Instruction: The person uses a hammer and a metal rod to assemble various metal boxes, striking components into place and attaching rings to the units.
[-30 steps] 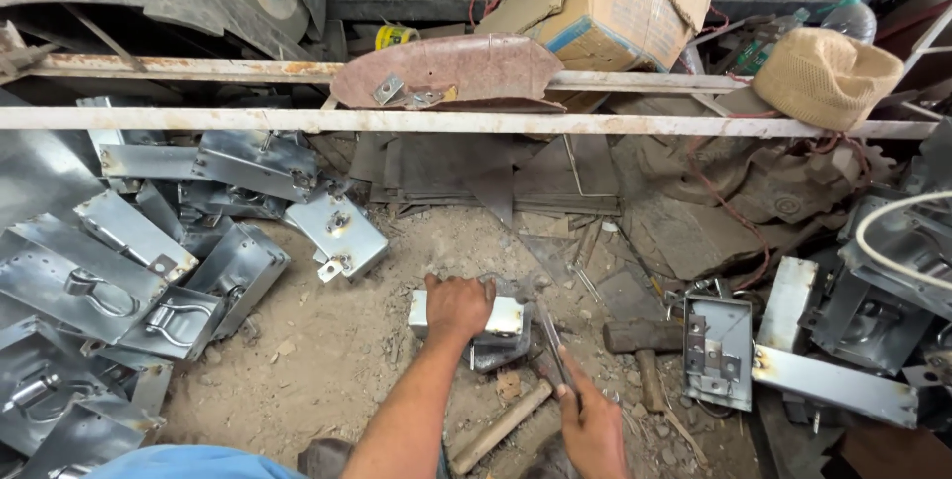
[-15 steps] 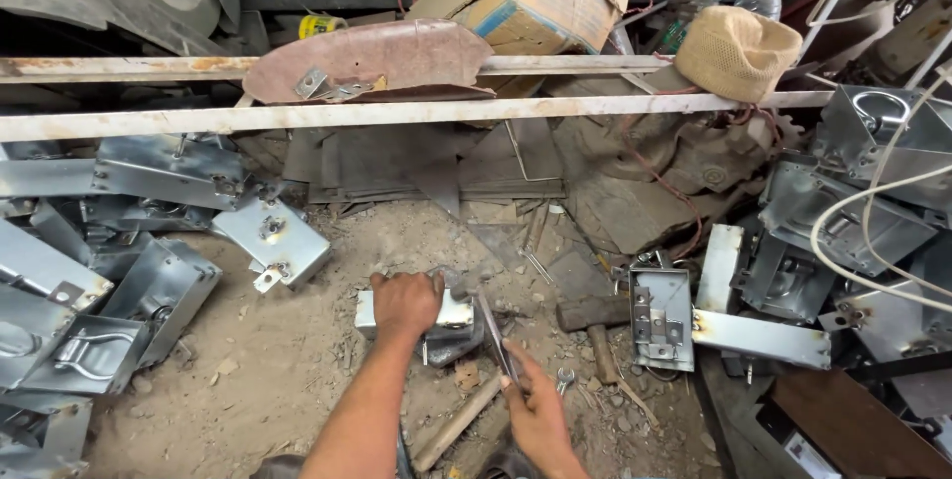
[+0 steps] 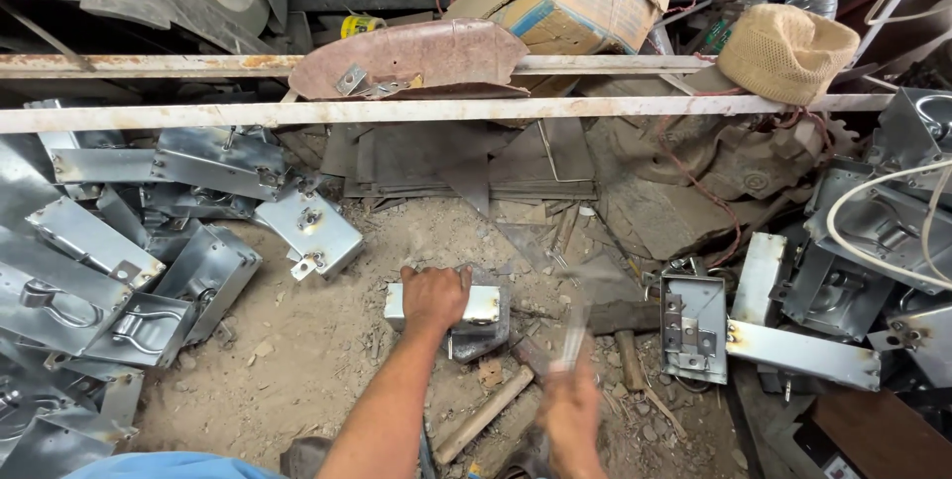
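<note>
Left hand [image 3: 433, 296]: I see it clamped on the metal box [image 3: 446, 307], frame centre, as before.
Right hand [image 3: 570, 410]: blurred, gripping a tool [image 3: 575, 335], now raised lower right.
View: shifted left since.

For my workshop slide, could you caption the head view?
Left hand steadies a small metal box on dirt while the blurred right hand grips a tool.

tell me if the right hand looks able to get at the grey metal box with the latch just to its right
Probably yes. The right hand, blurred and gripping a thin tool, is close to the grey metal box, with only dirt and a wooden stick between. It would likely need to drop the tool first.
</note>
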